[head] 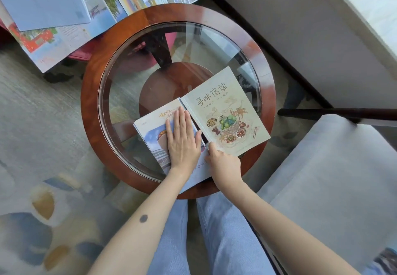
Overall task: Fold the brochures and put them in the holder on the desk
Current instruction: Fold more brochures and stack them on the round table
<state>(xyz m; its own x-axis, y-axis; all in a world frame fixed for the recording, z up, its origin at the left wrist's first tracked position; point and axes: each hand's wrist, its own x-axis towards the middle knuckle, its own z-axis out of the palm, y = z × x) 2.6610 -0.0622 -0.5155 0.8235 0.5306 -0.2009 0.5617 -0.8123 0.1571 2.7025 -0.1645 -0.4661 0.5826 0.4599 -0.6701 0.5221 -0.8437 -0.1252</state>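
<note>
Hands first. Your left hand (182,139) lies flat just below the middle of the frame. Its fingers are straight and close together. It presses down on the left page of a paper brochure with a cream cover and a drawing of a food basket (227,111). That left page shows blue sky and orange writing.

Your right hand (223,163) is just beside the left one, a little lower and to the right. Its fingers are curled, and they pinch the bottom edge of the cream page near the fold. The two hands do not touch.

The brochure lies open like a book on a round table with a red-brown wooden rim and a clear glass top (92,94). It sits on the lower right part of the glass, and its bottom end reaches over the wooden rim toward you.

In the upper left of the frame is a messy pile of big unfolded colour brochures (64,17). One corner of the pile hangs over the table rim.

In the lower right is a soft grey chair seat (333,178). At the bottom, between your arms, are your legs in light blue jeans (225,231). On the left is a grey carpet with blue and yellow blobs (32,124).
</note>
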